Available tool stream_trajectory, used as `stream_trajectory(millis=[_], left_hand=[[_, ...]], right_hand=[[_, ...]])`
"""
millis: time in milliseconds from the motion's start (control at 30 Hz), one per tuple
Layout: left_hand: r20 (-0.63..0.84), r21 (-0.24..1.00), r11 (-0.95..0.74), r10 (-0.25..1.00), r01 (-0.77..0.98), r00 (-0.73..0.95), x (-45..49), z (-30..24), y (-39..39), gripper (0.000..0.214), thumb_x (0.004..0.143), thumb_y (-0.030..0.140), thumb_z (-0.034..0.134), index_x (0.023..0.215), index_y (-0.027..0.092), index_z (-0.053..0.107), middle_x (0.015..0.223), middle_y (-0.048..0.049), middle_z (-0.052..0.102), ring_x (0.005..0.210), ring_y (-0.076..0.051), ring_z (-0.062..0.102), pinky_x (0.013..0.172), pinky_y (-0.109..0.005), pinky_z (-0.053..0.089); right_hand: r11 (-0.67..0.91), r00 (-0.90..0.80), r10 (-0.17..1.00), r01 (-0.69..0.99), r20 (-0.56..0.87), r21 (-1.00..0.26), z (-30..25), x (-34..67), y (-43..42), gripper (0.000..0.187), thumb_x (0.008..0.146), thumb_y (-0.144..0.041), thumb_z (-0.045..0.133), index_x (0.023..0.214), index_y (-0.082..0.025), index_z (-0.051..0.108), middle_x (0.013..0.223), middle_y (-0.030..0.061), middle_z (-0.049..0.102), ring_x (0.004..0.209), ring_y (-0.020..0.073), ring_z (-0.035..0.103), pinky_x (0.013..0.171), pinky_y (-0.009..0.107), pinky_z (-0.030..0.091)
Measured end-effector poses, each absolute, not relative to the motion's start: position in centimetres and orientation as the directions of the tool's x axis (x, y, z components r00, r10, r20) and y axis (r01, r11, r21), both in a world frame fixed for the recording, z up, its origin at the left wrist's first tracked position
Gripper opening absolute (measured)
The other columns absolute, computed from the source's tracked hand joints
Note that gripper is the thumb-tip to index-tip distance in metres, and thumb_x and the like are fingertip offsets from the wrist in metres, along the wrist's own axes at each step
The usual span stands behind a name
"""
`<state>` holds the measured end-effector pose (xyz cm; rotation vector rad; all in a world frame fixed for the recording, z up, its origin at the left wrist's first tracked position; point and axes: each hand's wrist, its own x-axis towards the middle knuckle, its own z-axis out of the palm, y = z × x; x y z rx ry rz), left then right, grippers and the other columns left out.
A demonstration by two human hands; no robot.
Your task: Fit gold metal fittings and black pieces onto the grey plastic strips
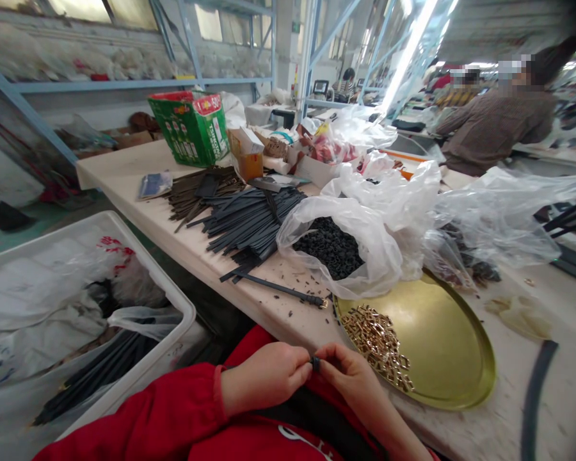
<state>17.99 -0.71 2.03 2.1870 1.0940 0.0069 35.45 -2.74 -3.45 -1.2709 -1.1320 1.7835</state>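
Close to my body, at the table's front edge, my left hand and my right hand meet with fingertips pinched. Between them shows a small part of a black strap; my fingers hide the rest. Just beyond lies another black strap with a gold buckle at its end. Right of my hands, gold buckles are heaped on a round gold tray. An open plastic bag behind the tray holds many small black loops. Black straps are piled left of the bag.
A white bin with bags and black strips stands at left. Brown strips, a green carton and plastic bags lie farther back. A dark strip is at right. A person sits beyond the table.
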Motion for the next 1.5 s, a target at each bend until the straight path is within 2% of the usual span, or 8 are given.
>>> stream_trajectory(millis=[300, 567, 767, 967, 1000, 1100, 1300, 1500], left_hand=[[-0.316, 0.567, -0.364, 0.732, 0.739, 0.604, 17.7, 1.0, -0.2, 0.028, 0.090, 0.025, 0.033, 0.083, 0.016, 0.058, 0.078, -0.0044, 0.064, 0.067, -0.015, 0.056, 0.057, -0.023, 0.034], [-0.355, 0.611, -0.312, 0.713, 0.727, 0.605, 17.0, 0.9, -0.5, 0.031, 0.090, 0.025, 0.030, 0.076, 0.016, 0.056, 0.070, -0.0024, 0.060, 0.060, -0.013, 0.054, 0.055, -0.022, 0.037], [-0.362, 0.736, -0.131, 0.752, 0.664, 0.550, 17.1, 0.8, -1.0, 0.041, 0.088, 0.025, 0.035, 0.128, 0.014, 0.037, 0.111, -0.0104, 0.060, 0.097, -0.018, 0.057, 0.084, -0.026, 0.043], [-0.291, 0.840, -0.066, 0.783, 0.539, 0.549, 17.2, 0.5, -0.9, 0.046, 0.090, 0.030, 0.035, 0.133, 0.014, 0.035, 0.124, -0.0104, 0.052, 0.111, -0.019, 0.050, 0.095, -0.030, 0.037], [-0.255, 0.865, -0.068, 0.793, 0.497, 0.554, 17.1, 0.5, -0.7, 0.043, 0.090, 0.033, 0.036, 0.129, 0.015, 0.041, 0.123, -0.0088, 0.053, 0.109, -0.019, 0.050, 0.094, -0.029, 0.036], [-0.228, 0.898, -0.025, 0.827, 0.439, 0.513, 17.0, 0.1, 0.0, 0.035, 0.088, 0.038, 0.038, 0.106, 0.015, 0.056, 0.100, -0.0034, 0.061, 0.091, -0.016, 0.054, 0.083, -0.026, 0.040], [-0.289, 0.864, 0.066, 0.877, 0.500, 0.383, 17.2, -0.3, 0.5, 0.022, 0.083, 0.028, 0.038, 0.086, 0.014, 0.055, 0.073, 0.0020, 0.053, 0.069, -0.012, 0.048, 0.064, -0.022, 0.037], [-0.301, 0.877, 0.099, 0.876, 0.470, 0.377, 18.1, 0.9, 1.3, 0.014, 0.082, 0.020, 0.034, 0.077, 0.016, 0.047, 0.058, 0.0043, 0.046, 0.059, -0.012, 0.046, 0.059, -0.023, 0.035]], right_hand=[[-0.260, -0.142, 0.953, 0.076, -0.269, -0.963, -3.9, 34.8, -2.6, 0.020, 0.069, -0.036, 0.064, 0.078, -0.019, 0.066, 0.074, 0.0025, 0.066, 0.072, 0.0178, 0.057, 0.065, 0.027, 0.044], [-0.488, -0.186, 0.872, -0.295, -0.452, -0.821, -6.7, 33.9, -3.3, 0.034, 0.057, -0.043, 0.076, 0.076, -0.017, 0.064, 0.063, -0.0007, 0.062, 0.059, 0.0135, 0.054, 0.058, 0.024, 0.041], [-0.439, -0.103, 0.897, -0.298, -0.429, -0.848, -6.5, 33.0, -3.9, 0.037, 0.057, -0.046, 0.075, 0.076, -0.017, 0.063, 0.064, -0.0007, 0.062, 0.057, 0.0133, 0.053, 0.056, 0.024, 0.042], [-0.133, -0.178, 0.966, 0.275, -0.187, -0.952, -5.0, 36.4, -1.8, 0.038, 0.081, -0.049, 0.046, 0.082, -0.016, 0.063, 0.072, 0.0055, 0.061, 0.068, 0.0189, 0.054, 0.064, 0.030, 0.044], [0.027, -0.141, 0.988, 0.561, -0.063, -0.828, -4.8, 37.4, -0.8, 0.035, 0.086, -0.042, 0.038, 0.091, -0.017, 0.062, 0.079, 0.0062, 0.061, 0.074, 0.0191, 0.055, 0.069, 0.031, 0.044], [0.092, -0.120, 0.993, 0.757, 0.001, -0.647, -4.7, 39.7, 2.4, 0.023, 0.081, -0.024, 0.046, 0.095, -0.016, 0.062, 0.098, 0.0124, 0.058, 0.089, 0.0242, 0.052, 0.082, 0.037, 0.037], [0.104, -0.145, 0.989, 0.824, -0.030, -0.557, -4.9, 40.2, 5.4, 0.010, 0.069, -0.011, 0.051, 0.064, -0.019, 0.055, 0.074, 0.0067, 0.055, 0.072, 0.0222, 0.052, 0.067, 0.033, 0.035], [0.031, -0.088, 0.995, 0.709, -0.044, -0.704, -3.2, 39.2, 4.2, 0.017, 0.079, -0.032, 0.047, 0.069, -0.020, 0.050, 0.067, 0.0032, 0.053, 0.065, 0.0193, 0.050, 0.062, 0.031, 0.038]])
